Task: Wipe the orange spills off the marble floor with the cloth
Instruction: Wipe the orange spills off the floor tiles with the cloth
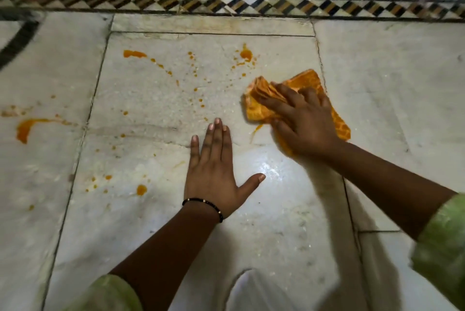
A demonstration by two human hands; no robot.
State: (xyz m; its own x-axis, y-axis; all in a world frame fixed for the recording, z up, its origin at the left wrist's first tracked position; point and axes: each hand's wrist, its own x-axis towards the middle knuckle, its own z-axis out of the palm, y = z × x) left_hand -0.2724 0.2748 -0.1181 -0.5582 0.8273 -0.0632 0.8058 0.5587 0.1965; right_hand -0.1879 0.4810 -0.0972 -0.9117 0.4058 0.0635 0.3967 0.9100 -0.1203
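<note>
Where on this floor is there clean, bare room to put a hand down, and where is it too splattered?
Clean marble lies right of the cloth, below the patterned border, and in the near patch between both forearms. The left hand rests flat there; the right hand presses the cloth. Orange spills crowd the slab's far and left parts, with a long smear further left.

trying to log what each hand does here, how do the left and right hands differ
The left hand lies flat on the bare marble floor with straight fingers, holding nothing; the right hand presses on the orange cloth with its fingers spread over it. The left wrist wears a black beaded bracelet; the right wrist is bare. The left looks sharp, the right blurred. Both arms end in green sleeves.
</note>
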